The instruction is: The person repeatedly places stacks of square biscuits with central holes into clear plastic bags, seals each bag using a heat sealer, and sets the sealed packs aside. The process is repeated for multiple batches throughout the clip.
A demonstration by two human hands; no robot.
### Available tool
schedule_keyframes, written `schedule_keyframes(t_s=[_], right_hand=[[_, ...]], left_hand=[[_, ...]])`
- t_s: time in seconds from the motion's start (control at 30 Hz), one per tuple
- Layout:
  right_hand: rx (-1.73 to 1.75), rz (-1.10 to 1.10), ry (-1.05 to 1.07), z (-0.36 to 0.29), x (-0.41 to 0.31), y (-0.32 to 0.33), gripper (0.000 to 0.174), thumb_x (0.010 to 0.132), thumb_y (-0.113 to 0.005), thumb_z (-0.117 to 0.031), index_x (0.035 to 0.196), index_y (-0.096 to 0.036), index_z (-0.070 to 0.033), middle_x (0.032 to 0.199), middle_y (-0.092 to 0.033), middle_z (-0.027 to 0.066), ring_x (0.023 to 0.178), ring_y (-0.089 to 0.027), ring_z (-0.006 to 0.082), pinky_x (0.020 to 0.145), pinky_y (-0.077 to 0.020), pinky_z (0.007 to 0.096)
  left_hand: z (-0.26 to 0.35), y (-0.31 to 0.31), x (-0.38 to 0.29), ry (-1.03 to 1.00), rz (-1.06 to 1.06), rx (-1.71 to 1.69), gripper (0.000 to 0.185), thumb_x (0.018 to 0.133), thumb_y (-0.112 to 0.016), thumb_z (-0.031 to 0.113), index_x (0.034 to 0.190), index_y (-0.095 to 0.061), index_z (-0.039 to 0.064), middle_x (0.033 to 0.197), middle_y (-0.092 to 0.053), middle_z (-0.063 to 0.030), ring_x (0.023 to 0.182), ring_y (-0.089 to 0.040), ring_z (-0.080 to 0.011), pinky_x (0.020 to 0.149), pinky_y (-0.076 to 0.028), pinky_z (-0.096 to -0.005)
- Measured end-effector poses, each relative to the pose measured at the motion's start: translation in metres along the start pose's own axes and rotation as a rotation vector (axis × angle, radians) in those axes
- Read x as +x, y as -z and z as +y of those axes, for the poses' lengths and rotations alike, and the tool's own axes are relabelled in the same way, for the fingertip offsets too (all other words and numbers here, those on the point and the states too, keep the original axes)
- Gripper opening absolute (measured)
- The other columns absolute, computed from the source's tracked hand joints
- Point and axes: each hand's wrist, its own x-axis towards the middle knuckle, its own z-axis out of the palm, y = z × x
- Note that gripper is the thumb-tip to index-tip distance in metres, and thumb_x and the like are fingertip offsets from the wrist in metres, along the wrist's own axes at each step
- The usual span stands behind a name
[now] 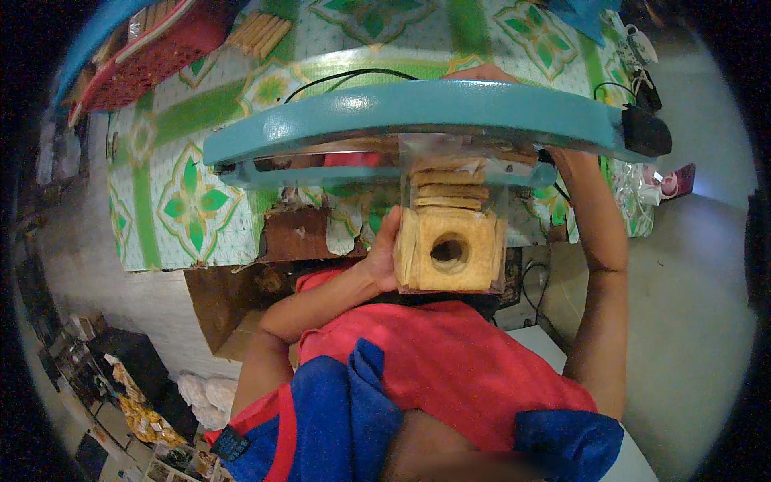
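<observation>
My left hand [385,256] grips the left side of a clear plastic bag [443,144]. Square golden biscuits or toasted bread pieces [461,226] fill it, and the front one has a round hole. The bag's upper end runs up under the teal arm of what looks like a hand impulse sealer [385,105]. Below that arm, the sealer's base [355,176] shows in part. My right forearm passes behind the arm's right part. Beyond its far edge, the back of my right hand [482,73] shows; the fingers are hidden.
On the patterned tablecloth [193,205], torn at the near edge, lie stacked biscuit sticks [260,33]. A red plastic basket [150,69] with packed goods stands far left. A black cable [355,72] loops behind the sealer. At right are a cup [641,45] and crumpled clear plastic [629,190].
</observation>
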Motion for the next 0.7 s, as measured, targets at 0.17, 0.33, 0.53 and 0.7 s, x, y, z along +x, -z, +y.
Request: schedule_keyframes(t_s=[0.17, 0.33, 0.53, 0.7], right_hand=[[-0.119, 0.014, -0.072, -0.052, -0.029, -0.009, 0.034, 0.079, -0.075, -0.029, 0.098, -0.066, -0.002, 0.094, -0.065, -0.0001, 0.082, -0.058, 0.0074, 0.077, -0.0473, 0.0238], [0.281, -0.097, -0.241, -0.089, -0.04, -0.011, 0.028, 0.077, -0.077, -0.024, 0.092, -0.066, -0.004, 0.087, -0.064, 0.0012, 0.083, -0.058, 0.0093, 0.075, -0.0466, 0.024], [0.544, -0.169, -0.117, -0.127, -0.084, -0.019, 0.019, 0.077, -0.071, -0.019, 0.08, -0.063, -0.002, 0.079, -0.06, 0.0025, 0.078, -0.055, 0.0105, 0.073, -0.0429, 0.0259], [0.178, 0.024, 0.301, -0.154, -0.116, -0.045, 0.014, 0.08, -0.068, -0.012, 0.08, -0.059, -0.001, 0.076, -0.058, 0.0045, 0.074, -0.055, 0.0158, 0.068, -0.0426, 0.0293]], left_hand=[[0.002, 0.015, -0.001, 0.003, -0.045, 0.012, 0.096, 0.074, -0.068, 0.06, 0.14, -0.033, 0.001, 0.139, -0.043, -0.0153, 0.126, -0.045, -0.027, 0.106, -0.037, -0.0444], [-0.007, 0.03, 0.001, 0.015, -0.234, 0.046, 0.099, 0.067, -0.078, 0.047, 0.141, -0.029, 0.001, 0.136, -0.045, -0.0151, 0.123, -0.048, -0.0268, 0.105, -0.039, -0.042], [0.012, 0.039, -0.017, 0.153, -0.319, 0.417, 0.101, 0.063, -0.079, 0.036, 0.142, -0.028, 0.001, 0.135, -0.046, -0.0137, 0.122, -0.048, -0.0247, 0.104, -0.038, -0.036], [0.031, 0.007, -0.028, -0.121, -0.394, 0.707, 0.092, 0.071, -0.068, 0.051, 0.14, -0.033, 0.002, 0.135, -0.047, -0.0132, 0.127, -0.043, -0.0254, 0.109, -0.03, -0.0369]])
